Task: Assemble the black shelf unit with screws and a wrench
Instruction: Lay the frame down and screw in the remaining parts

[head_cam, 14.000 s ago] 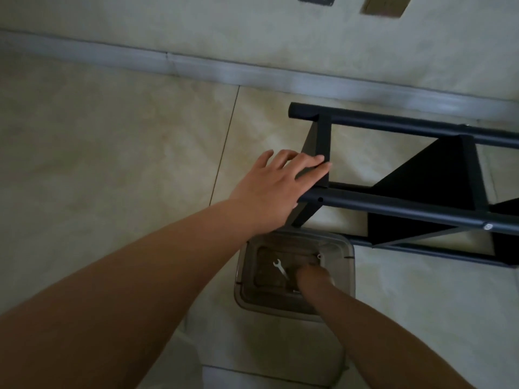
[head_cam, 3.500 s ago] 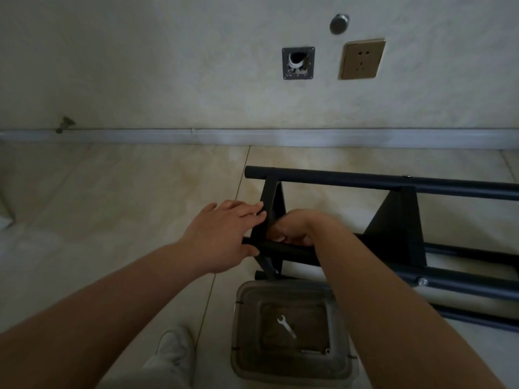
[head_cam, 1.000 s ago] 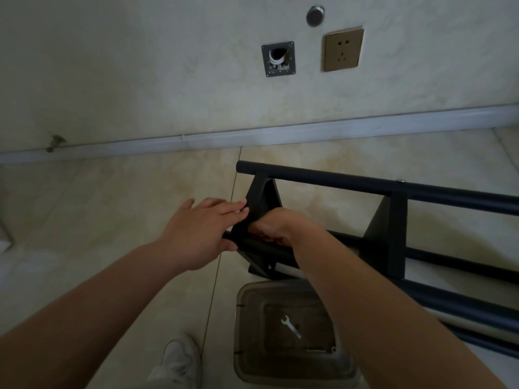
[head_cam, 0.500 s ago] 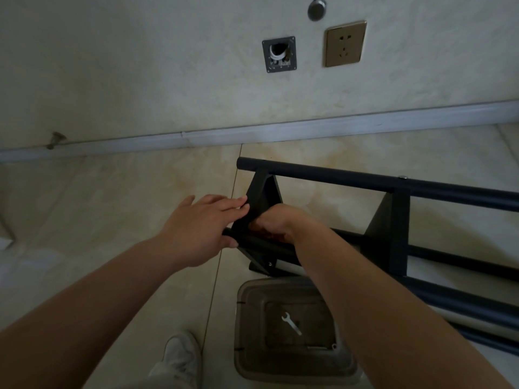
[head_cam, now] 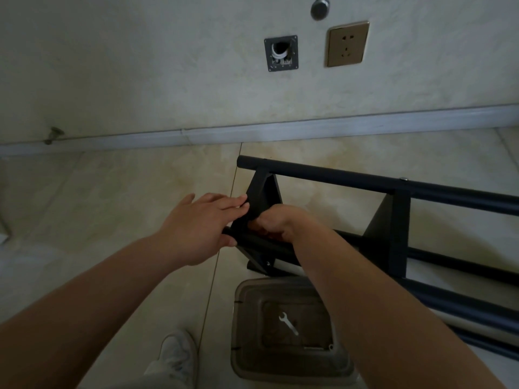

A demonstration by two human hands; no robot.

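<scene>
Hardly moved: two hands [head_cam: 196,228] on one shelf unit [head_cam: 398,220]; one wrench [head_cam: 288,323] unused.

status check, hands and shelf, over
Left hand braces shelf unit end bracket, fingers straight. Right hand curled at the joint. Wrench unused in plastic bin. Nothing blocking.

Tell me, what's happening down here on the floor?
A person is putting together a black shelf unit that lies on its side on the tiled floor. The left hand steadies the end panel, its straight fingers against it and the thumb on the tube. The right hand is curled against the same joint; what it holds is hidden. A small wrench lies unused in a plastic tub just below.
</scene>
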